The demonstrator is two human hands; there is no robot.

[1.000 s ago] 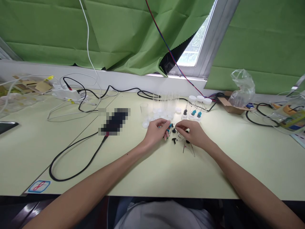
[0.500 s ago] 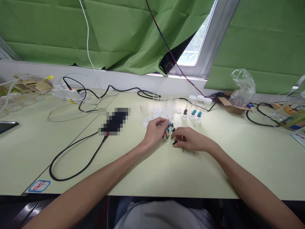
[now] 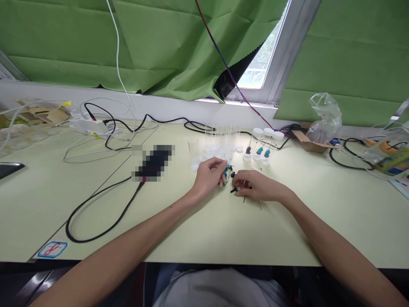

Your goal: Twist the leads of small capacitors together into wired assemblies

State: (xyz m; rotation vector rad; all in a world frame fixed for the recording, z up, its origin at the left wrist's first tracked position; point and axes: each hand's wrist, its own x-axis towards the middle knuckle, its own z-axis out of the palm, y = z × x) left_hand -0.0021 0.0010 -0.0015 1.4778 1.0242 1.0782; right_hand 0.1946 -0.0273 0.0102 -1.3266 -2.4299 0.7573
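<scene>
My left hand [image 3: 211, 175] is closed, its fingers curled round small teal and green parts [image 3: 225, 175] with thin wire-like stems. Just to the right, my right hand [image 3: 255, 185] has thumb and fingers bent in a pinch at a small black part [image 3: 234, 189] on the table. Thin dark stems stick out below its fingers, and another black piece [image 3: 233, 174] lies by the fingertips. The fingers hide much of these parts. Behind, three clear vials with white caps [image 3: 267, 131] stand upright, holding one black and two teal parts with stems.
Several clear open tubes [image 3: 222, 138] stand behind my left hand, with a single one [image 3: 193, 153] beside them. A blurred-out dark device [image 3: 155, 162] with a black cable lies left. A cardboard box [image 3: 309, 140] with a plastic bag is at back right; cables run along the wall.
My right hand has shifted very slightly to the right, its thumb moving back from the black part, which shows more now. My left hand has stayed in place.
</scene>
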